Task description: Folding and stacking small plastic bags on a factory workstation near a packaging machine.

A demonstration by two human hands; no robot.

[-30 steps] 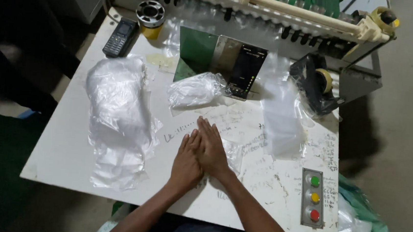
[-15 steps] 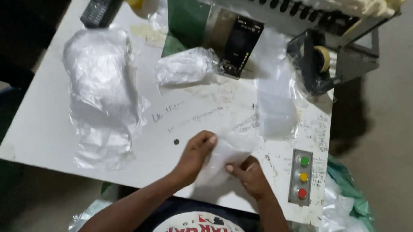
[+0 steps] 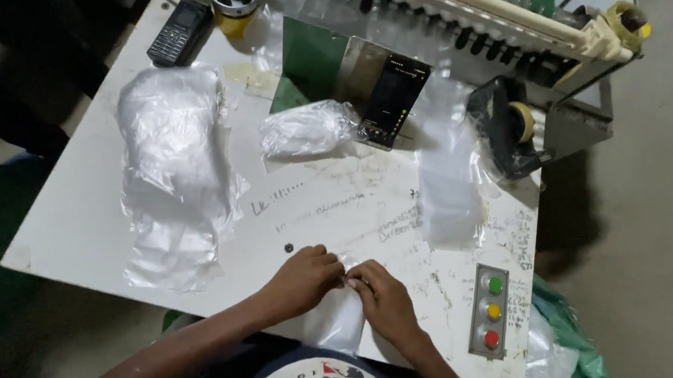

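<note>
My left hand (image 3: 303, 278) and my right hand (image 3: 383, 298) meet at the near edge of the white table (image 3: 70, 224). Both pinch the top of a small clear plastic bag (image 3: 336, 321) that hangs down over the table's front edge toward my body. The fingers of both hands are closed on the bag's opening. What is inside the bag cannot be made out.
A large pile of clear bags (image 3: 175, 160) lies left. A smaller bundle (image 3: 305, 128) and a smartphone (image 3: 394, 100) sit at the back centre, a flat stack of bags (image 3: 449, 182) to the right, a tape dispenser (image 3: 513, 127), a keypad phone (image 3: 177, 32), and a three-button panel (image 3: 492, 309).
My hands went from pressed flat together mid-table to the near edge. They now hold a small clear bag that hangs over the edge.
</note>
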